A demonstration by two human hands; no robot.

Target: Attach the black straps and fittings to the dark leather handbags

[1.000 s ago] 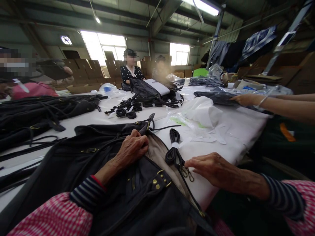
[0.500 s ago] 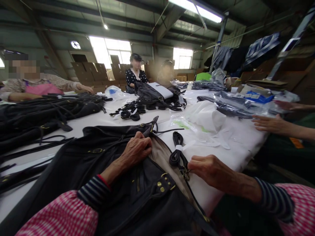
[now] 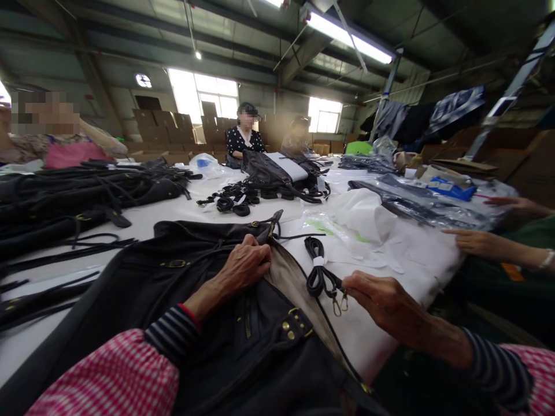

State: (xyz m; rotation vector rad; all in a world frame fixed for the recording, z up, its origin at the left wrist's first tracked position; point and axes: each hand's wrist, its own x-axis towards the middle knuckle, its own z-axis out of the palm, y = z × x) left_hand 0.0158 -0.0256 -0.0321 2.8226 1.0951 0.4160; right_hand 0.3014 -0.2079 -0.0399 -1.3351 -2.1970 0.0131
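Observation:
A large black bag (image 3: 208, 329) with brass buckles and a beige lining (image 3: 284, 271) lies across the near side of the table. My left hand (image 3: 245, 263) is closed on the top edge of the bag beside its open mouth. My right hand (image 3: 381, 300), fingers pinched, holds a coiled black strap (image 3: 316, 267) near its end. A white band wraps the coil, and two brass clips (image 3: 340, 303) dangle below my fingertips. The strap is just right of the bag's opening.
More coiled straps (image 3: 232, 199) lie mid-table beside a stack of black bags (image 3: 277, 167). A pile of black bags (image 3: 87, 190) covers the left. White wrapping and clear plastic (image 3: 359, 211) are at right, near a co-worker's hands (image 3: 489, 242). Other people work across the table.
My right hand and the strap have shifted slightly right, and the clips now hang apart. My left hand keeps its hold on the bag. The co-worker at left has raised an arm.

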